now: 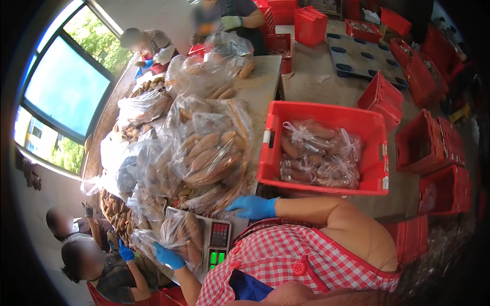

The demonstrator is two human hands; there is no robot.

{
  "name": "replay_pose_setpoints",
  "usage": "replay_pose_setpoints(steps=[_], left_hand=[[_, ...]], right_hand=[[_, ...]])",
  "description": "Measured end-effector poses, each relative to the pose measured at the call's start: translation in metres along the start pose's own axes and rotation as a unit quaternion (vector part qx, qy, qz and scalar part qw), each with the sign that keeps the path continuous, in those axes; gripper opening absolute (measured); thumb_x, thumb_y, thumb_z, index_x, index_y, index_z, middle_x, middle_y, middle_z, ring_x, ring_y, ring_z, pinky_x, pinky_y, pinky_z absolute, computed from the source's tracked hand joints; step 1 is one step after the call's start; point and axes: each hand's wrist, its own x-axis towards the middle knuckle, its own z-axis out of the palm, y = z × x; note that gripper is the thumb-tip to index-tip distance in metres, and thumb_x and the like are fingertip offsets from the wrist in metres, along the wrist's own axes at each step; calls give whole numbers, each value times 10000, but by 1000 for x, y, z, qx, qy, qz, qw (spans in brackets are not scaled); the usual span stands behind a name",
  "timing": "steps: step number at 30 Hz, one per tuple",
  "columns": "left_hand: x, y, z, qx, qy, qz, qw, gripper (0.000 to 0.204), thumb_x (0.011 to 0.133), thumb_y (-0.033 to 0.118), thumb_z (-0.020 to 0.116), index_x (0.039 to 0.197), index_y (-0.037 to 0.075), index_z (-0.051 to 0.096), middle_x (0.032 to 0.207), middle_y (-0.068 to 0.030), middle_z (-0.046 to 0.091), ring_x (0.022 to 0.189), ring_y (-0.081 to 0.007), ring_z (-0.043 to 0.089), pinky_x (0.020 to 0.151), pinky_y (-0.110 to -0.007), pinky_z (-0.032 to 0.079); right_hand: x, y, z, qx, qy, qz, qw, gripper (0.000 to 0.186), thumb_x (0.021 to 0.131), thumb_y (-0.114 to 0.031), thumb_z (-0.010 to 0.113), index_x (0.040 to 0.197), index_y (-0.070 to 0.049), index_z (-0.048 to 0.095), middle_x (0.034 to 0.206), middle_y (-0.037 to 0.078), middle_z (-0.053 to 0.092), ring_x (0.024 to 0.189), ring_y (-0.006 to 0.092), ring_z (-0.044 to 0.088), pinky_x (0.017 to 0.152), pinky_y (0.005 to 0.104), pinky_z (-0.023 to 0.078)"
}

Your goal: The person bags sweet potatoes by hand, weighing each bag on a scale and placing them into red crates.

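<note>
My left hand (168, 257), in a blue glove, grips a clear plastic bag of long brown root vegetables (189, 239) lying on a weighing scale (218, 235) with a keypad and green-lit display. My right hand (253, 206), also gloved in blue, has its fingers extended and apart near the table edge, just above the scale, holding nothing. Beyond it lies a large open bag of similar roots (209, 158), among several other bags and loose roots (115, 209). To its upper right a red crate (321, 188) holds tied bags of roots (319, 153).
Two co-workers (104, 268) sit at the lower left, and two more (237, 23) work at the table's far end, near a window (66, 86). The table (263, 71) runs away from me. Red crates (418, 143) and a dark pallet (360, 53) stand on the floor to the right.
</note>
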Motion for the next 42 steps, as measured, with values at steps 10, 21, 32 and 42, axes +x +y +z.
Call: replay_pose_setpoints(steps=[10, 21, 32, 42], left_hand=[[-100, 245, 97, -270, -177, -64, 944, 364, 928, 138, 598, 598, 52, 470, 614, 43, 388, 579, -74, 359, 496, -279, 301], [-307, 306, 334, -274, -569, 274, 725, 414, 785, 135, 760, 488, 55, 482, 471, -22, 405, 434, -112, 325, 421, -319, 299], [-295, 177, 330, 91, -831, 324, 444, 224, 847, 237, 613, 1031, 126, 678, 1030, -112, 670, 916, -364, 634, 782, -399, 530], [-175, 108, 175, -128, -739, -116, 651, 269, 921, 152, 606, 1135, 1, 668, 1087, -94, 694, 988, -150, 629, 896, -285, 478]], right_hand=[[-222, 91, -140, 299, 404, 213, 838, 229, 932, -61, 528, 1127, 7, 627, 1060, 72, 665, 937, 142, 615, 844, 276, 492], [-284, 51, -221, -136, 433, 148, 879, 685, 874, -229, 647, 1449, -33, 331, 1466, 224, 352, 1370, 350, 332, 1128, 410, 270], [-305, 335, -98, -99, -63, 316, 942, 470, 975, -368, 398, 1304, -64, 539, 1358, 167, 519, 1227, 325, 506, 1061, 393, 366], [-169, 216, -140, -134, 121, 460, 869, 514, 871, -489, 491, 919, -27, 710, 958, 250, 665, 883, 397, 644, 814, 470, 483]])
